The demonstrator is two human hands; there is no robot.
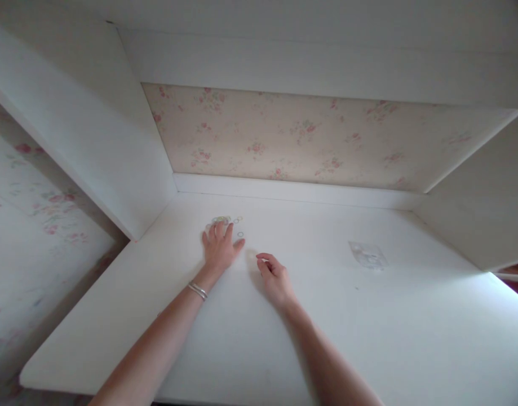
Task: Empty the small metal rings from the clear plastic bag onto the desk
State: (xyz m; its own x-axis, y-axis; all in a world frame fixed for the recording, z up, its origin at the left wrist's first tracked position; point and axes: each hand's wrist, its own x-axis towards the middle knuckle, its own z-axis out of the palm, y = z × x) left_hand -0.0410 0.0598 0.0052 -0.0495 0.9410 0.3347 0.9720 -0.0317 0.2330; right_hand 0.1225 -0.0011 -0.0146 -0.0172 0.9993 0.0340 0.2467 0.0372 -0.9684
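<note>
Wallpaper with small pink flowers [39, 214] runs down the far left, outside the white alcove. One white desk top [368, 338] carries everything. On it, toward the back left, lies a loose cluster of small thin rings [223, 220]; I can pick out two lying apart at its right edge, but the bunched ones are too small and pale to count. My left hand [218, 248] lies flat, palm down, fingers spread and stretched forward, the fingertips touching the near edge of that cluster; it grips nothing. Two thin metal bangles [198, 290] sit on that wrist. My right hand [275, 276] rests just beside it, fingers curled loosely inward with thumb and forefinger close together; whether a ring sits between them I cannot tell. Well apart to the right lies one small clear plastic bag [367, 255], flat on the desk.
</note>
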